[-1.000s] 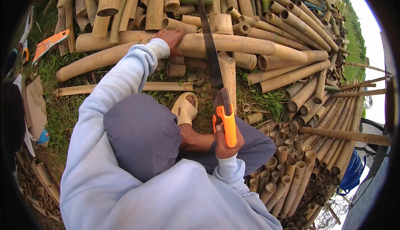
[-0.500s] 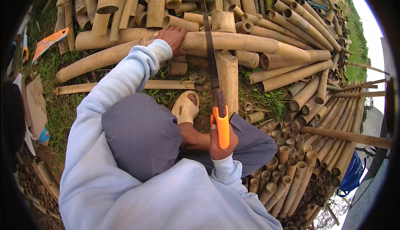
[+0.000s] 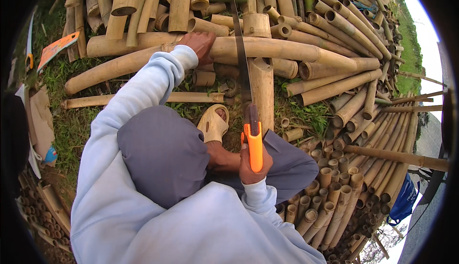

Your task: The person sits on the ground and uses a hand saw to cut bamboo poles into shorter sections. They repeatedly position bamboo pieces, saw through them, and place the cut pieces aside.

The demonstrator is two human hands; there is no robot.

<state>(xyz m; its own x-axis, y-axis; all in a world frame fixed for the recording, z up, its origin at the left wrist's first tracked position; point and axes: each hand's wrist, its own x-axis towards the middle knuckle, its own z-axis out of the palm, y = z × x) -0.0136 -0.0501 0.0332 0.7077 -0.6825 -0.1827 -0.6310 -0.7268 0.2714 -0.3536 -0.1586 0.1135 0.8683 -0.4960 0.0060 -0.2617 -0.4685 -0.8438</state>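
My right hand (image 3: pixel 253 163) is closed round the orange handle of a hand saw (image 3: pixel 245 77). Its long dark blade points away from me and lies across a long bamboo pole (image 3: pixel 277 49). My left hand (image 3: pixel 198 44) grips this pole to the left of the blade, fingers wrapped over its top. Beneath the pole, near the blade, stands a thick bamboo post (image 3: pixel 261 92). Whether the blade has cut into the pole is too fine to make out.
Cut bamboo pieces (image 3: pixel 179 5) are heaped beyond the pole, with long stacked poles (image 3: pixel 382 144) at the right. Bamboo tubes (image 3: pixel 330 197) stand close by my right knee. An orange sheet (image 3: pixel 57 49) and another saw (image 3: pixel 29 58) lie at the far left. A blue bag (image 3: pixel 404 199) is at the right edge.
The saw and my right hand look almost unmoved, shifted only very slightly. My left hand keeps its place on the pole.
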